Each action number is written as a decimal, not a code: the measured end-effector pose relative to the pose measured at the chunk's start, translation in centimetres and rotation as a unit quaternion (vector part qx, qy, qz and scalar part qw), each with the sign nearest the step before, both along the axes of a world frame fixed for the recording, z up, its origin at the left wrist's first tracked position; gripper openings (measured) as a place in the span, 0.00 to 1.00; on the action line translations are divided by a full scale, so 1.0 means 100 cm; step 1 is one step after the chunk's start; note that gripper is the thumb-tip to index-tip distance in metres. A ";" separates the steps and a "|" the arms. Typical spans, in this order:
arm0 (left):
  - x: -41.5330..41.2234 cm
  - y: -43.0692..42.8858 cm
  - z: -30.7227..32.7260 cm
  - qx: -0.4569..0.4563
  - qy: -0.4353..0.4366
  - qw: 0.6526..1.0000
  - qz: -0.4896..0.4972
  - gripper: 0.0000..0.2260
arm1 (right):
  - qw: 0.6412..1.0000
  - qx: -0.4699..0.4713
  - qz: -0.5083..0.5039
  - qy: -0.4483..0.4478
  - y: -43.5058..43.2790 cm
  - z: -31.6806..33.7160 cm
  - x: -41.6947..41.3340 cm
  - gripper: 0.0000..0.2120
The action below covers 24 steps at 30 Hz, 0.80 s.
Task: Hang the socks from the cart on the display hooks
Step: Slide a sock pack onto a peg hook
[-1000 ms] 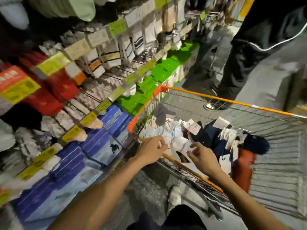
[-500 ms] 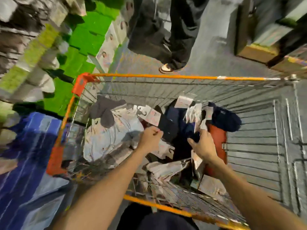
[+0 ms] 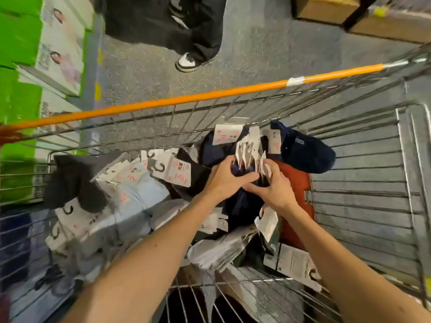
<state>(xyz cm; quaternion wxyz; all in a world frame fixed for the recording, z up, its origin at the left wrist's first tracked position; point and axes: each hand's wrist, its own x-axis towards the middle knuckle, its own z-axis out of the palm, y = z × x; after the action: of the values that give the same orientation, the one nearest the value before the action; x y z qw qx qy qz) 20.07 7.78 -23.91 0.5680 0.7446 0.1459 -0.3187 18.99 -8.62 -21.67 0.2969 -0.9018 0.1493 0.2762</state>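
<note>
Many sock packs (image 3: 140,194) lie unhung in the cart (image 3: 186,99); at its middle, left hand (image 3: 224,180) and right hand (image 3: 275,190) both clutch one navy bundle (image 3: 241,206); no hooks in view.

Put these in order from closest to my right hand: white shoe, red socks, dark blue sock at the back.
1. Red socks, just beside the right hand.
2. Dark blue sock, farther back on the right.
3. White shoe, outside on the floor.

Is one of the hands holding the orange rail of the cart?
No, the left hand and the right hand both grip the navy socks down in the cart, away from the rail.
</note>
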 end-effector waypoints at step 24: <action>-0.017 0.063 0.065 -0.035 -0.058 0.989 0.132 0.20 | 0.972 0.209 -0.097 0.043 0.029 0.090 0.007 0.34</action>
<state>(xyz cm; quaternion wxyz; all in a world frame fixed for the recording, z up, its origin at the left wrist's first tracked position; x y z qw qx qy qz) 18.39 14.12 -17.37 0.6382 0.7158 0.1987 -0.2020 19.73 -5.71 -12.68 0.4970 -0.7884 0.1879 0.3101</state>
